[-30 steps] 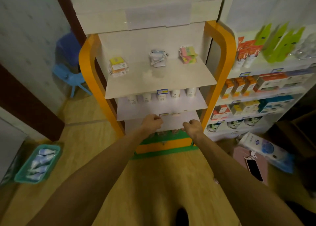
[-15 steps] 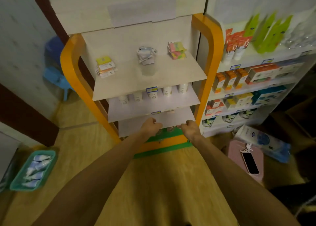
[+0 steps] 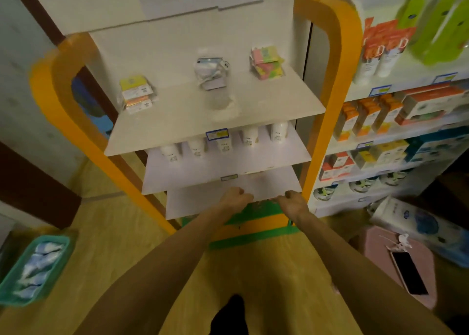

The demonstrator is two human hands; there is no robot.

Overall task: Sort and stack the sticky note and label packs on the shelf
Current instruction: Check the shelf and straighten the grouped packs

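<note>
**Three piles waiting on the top shelf, both hands low**

While the packs are sitting up on the top shelf (image 3: 266,111), both hands are hanging far below them, at the front edge of the lowest shelf (image 3: 203,202). The left hand (image 3: 234,196) is curling into a loose fist with its knuckles up, and nothing is showing inside it. The right hand (image 3: 291,202) is curling the same way at the shelf's 3 o'clock corner; whether its fingers are hooking the board's edge I cannot tell (motion blur is hiding them).

Up top, three piles are standing well apart along the back: a yellow and orange label stack (image 3: 137,93) at 9 o'clock, a white and blue bundle (image 3: 210,73) at 12, and the pink, yellow and green sticky note packs (image 3: 266,63) at 3. Each pile seems to be keeping one kind together, so the sorting is probably well along. The top sticky note pack is lying skewed on its stack, likely wanting a squaring up.
</note>
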